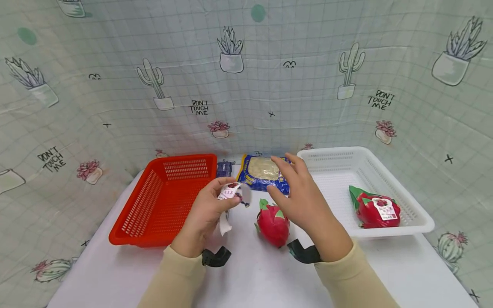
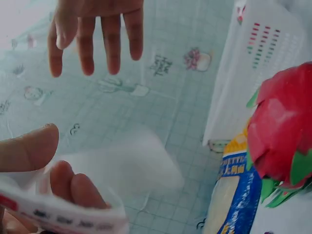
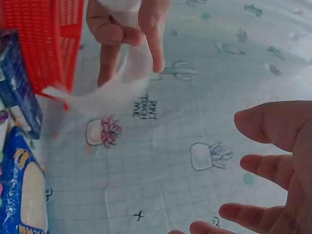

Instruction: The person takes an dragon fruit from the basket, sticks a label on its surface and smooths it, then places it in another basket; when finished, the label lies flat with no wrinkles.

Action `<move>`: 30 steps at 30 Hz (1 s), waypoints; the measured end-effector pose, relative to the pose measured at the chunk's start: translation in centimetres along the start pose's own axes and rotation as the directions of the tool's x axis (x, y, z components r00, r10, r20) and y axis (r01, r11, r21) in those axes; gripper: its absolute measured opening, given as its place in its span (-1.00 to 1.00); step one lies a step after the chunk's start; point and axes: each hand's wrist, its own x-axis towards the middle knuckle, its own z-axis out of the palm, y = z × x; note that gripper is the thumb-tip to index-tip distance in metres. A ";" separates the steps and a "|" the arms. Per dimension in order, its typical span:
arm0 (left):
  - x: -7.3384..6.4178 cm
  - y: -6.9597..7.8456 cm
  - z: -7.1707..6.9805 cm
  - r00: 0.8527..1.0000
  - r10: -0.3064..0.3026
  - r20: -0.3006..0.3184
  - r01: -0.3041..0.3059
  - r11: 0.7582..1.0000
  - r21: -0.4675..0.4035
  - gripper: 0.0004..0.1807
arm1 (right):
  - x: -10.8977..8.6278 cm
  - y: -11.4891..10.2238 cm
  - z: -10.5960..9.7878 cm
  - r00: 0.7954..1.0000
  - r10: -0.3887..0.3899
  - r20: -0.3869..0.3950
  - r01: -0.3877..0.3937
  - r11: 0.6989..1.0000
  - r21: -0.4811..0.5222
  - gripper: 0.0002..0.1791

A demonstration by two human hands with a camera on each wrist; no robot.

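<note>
My left hand (image 1: pixel 198 218) pinches a strip of white printed labels (image 1: pixel 229 191) between thumb and fingers. One loose end of the strip curls out and looks blurred in the right wrist view. My right hand (image 1: pixel 308 203) hovers in the air with its fingers spread and holds nothing. Below and between the hands, a red dragon fruit (image 1: pixel 273 224) with green leaf tips lies on the table; no label shows on the side facing the head view. A second dragon fruit (image 1: pixel 367 216) bears a white label (image 1: pixel 385 208) and lies in the white basket (image 1: pixel 331 209).
A red plastic basket (image 1: pixel 165 205) stands at the left. At the back, between the baskets, lie a blue-and-yellow packet (image 1: pixel 263 171) and a dark blue box (image 1: pixel 224 168). The left hand partly covers a small item behind it. A patterned curtain (image 1: pixel 250 94) surrounds the table.
</note>
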 end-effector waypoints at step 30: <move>-2.6 1.1 3.7 0.903 0.374 0.212 -0.428 0.832 0.354 -0.12 | 0.1 0.9 2.0 0.955 -0.195 -0.224 0.215 0.974 0.068 -0.56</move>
